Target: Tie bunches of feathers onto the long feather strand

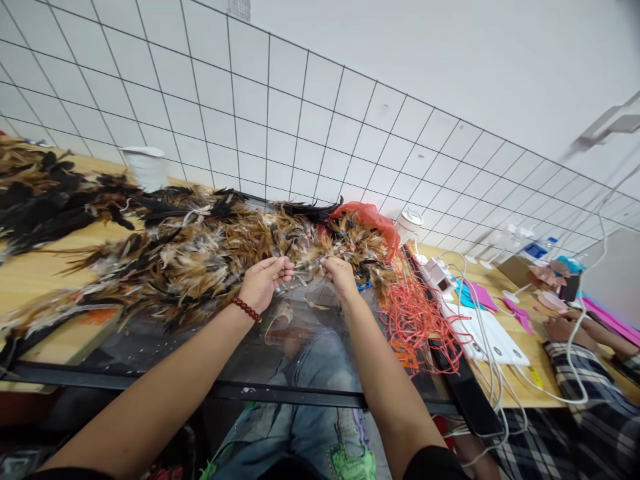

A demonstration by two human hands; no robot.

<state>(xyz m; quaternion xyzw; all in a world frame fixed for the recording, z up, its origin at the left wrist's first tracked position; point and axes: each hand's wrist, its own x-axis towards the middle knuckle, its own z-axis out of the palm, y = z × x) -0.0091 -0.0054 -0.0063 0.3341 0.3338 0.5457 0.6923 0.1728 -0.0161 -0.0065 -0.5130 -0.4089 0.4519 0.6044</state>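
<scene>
A long heap of brown, tan and black feathers (200, 260) lies across the table in front of me. My left hand (265, 281), a dark red bead bracelet (246, 309) at its wrist, is closed in a pinch at the heap's near edge; what its fingertips hold is too small to make out. A short way to the right, my right hand (339, 275) pinches too, with a pale tan feather (311, 257) at its fingertips. Both hands hover above a dark, glossy, see-through tabletop (240, 360), through which legs in jeans show.
Tangled red string (420, 313) lies right of my right arm, below a red plastic bag (367, 220). A white spool (146, 167) stands at back left. A wire grid (300, 113) rises behind. White cables (493, 347) and a co-worker's plaid sleeve (575, 373) are at right.
</scene>
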